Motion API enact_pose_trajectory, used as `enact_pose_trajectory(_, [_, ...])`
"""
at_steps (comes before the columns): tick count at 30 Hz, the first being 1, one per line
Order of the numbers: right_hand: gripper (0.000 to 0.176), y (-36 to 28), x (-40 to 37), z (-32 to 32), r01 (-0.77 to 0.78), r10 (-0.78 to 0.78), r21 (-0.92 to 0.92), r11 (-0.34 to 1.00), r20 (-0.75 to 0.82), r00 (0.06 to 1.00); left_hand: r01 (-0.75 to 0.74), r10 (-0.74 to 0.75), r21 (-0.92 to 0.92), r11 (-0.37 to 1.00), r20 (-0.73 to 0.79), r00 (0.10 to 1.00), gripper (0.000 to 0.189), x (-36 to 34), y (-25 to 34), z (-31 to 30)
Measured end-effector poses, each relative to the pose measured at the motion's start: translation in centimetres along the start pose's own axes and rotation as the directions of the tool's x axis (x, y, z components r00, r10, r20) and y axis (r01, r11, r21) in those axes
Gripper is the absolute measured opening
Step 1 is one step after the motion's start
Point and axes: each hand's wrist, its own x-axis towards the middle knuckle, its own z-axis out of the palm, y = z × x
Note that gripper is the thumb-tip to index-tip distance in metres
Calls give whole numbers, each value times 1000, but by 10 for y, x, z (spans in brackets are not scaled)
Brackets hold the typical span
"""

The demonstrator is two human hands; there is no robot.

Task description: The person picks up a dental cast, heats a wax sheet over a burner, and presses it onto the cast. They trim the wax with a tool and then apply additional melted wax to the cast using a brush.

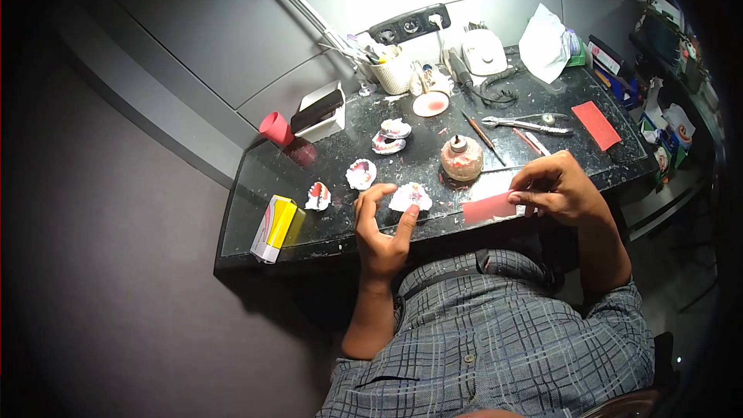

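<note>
The person sits at a dark worktop (325,236) and both hands are over its front edge. The left hand (381,234) is released and holds nothing: its fingers (374,195) are curved in the form of a C, with the thumb pointing up. A white and pink tooth model (410,197) lies on the worktop in the opening of this C, just beside the thumb tip and to the right of the bent first finger. I cannot tell if the thumb touches it or not. The right hand (559,187) is clenched on a pink sheet (487,207). Its fingers pinch the right end of the sheet, and the rest of the sheet sticks out to the left, flat and a little above the front edge of the worktop, near the tooth model but apart from it. Behind the sheet stands a small round burner (462,158). Three more models (361,174) lie further to the left and to the back. A yellow box (274,227) lies at the left front corner, and a red cup (275,128) stands at the left back corner. Pliers (528,123) and a red card (596,125) lie on the right part, well apart from both hands.
</note>
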Motion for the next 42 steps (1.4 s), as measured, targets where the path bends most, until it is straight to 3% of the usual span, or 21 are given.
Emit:
enact_pose_trajectory(2, [9, -3, 0, -4, 11, -13, -30, 999, -76, 997, 55, -90, 208, 977, 161, 983, 67, 6, -3, -5])
enact_pose_trajectory(3, [9, -2, 1, -4, 11, -13, -33, 999, -77, 997, 55, -89, 205, 977, 160, 983, 67, 7, -4, -5])
enact_pose_trajectory(5, [10, 1, 3, -4, 161, -172, -61, 985, -269, 948, 0, -151, 387, 922, 360, 921, 82, 9, -5, -5])
enact_pose_trajectory(7, [11, 7, 8, -6, 208, -255, -163, 965, -379, 889, -16, -114, 374, 927, 323, 940, 77, 8, -15, 1])
enact_pose_trajectory(9, [11, 15, 14, -8, 274, -376, -276, 921, -448, 811, 140, -195, 222, 965, 250, 948, 70, 9, -25, 5])
enact_pose_trajectory(10, [11, 15, 15, -9, 258, -365, -279, 925, -461, 809, 137, -181, 202, 970, 221, 958, 61, 10, -26, 7])
enact_pose_trajectory(15, [9, 19, 28, -7, 281, -450, -379, 882, -501, 739, 132, -138, 45, 990, 167, 976, 52, 26, -30, 15])
enact_pose_trajectory(17, [8, 18, 36, -4, 321, -587, -516, 794, -514, 625, 276, -238, -242, 930, 174, 955, 47, 35, -36, 22])
enact_pose_trajectory(19, [9, 23, 43, -1, 314, -595, -532, 786, -515, 617, 258, -223, -460, 849, 130, 966, 42, 51, -28, 30])
enact_pose_trajectory(21, [9, 27, 49, 4, 362, -650, -562, 743, -478, 591, 241, -230, -535, 809, 89, 969, 42, 60, -29, 38])
enact_pose_trajectory(22, [10, 32, 52, 5, 378, -662, -566, 733, -463, 590, 242, -228, -539, 807, 93, 969, 42, 58, -33, 42])
enact_pose_trajectory(24, [11, 41, 57, 11, 401, -694, -587, 703, -445, 566, 365, -373, -569, 737, 107, 922, 43, 53, -42, 51])
enact_pose_trajectory(27, [10, 51, 61, 16, 436, -710, -577, 691, -431, 556, 323, -334, -579, 749, 90, 938, 43, 40, -39, 49])
enact_pose_trajectory(36, [11, 58, 65, 18, 399, -653, -542, 740, -433, 622, 369, -361, -515, 773, 121, 925, 41, 31, -30, 44])
enact_pose_trajectory(42, [8, 56, 66, 18, 415, -658, -531, 739, -438, 612, 437, -410, -472, 766, 166, 897, 43, 30, -33, 43])
